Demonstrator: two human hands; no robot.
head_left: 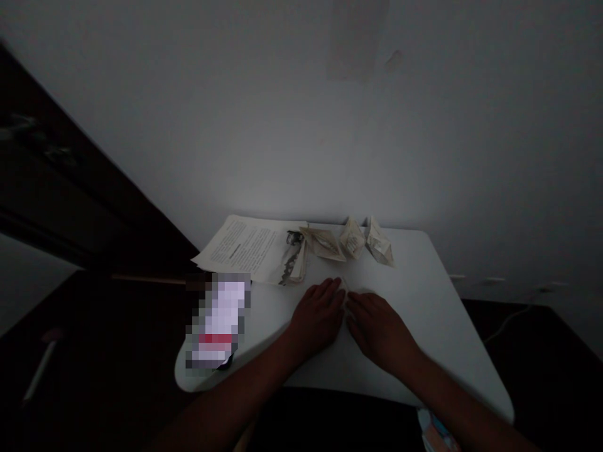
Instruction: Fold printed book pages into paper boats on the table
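My left hand (pixel 320 314) and my right hand (pixel 377 326) lie side by side on a small white table (pixel 424 295), palms down, fingers stretched forward and close together. Both press on a pale sheet of paper (pixel 354 291) that is mostly hidden under them; only a bit shows past the fingertips. Beyond the hands stand three folded paper shapes (pixel 351 242) made of printed pages. The room is dim.
A stack of printed pages (pixel 249 248) lies at the table's far left corner. A blurred-out rectangular object (pixel 219 320) rests at the left edge. A plain wall (pixel 301 125) rises behind the table, dark furniture (pixel 56 188) at the left, a colourful item (pixel 436 433) at the bottom.
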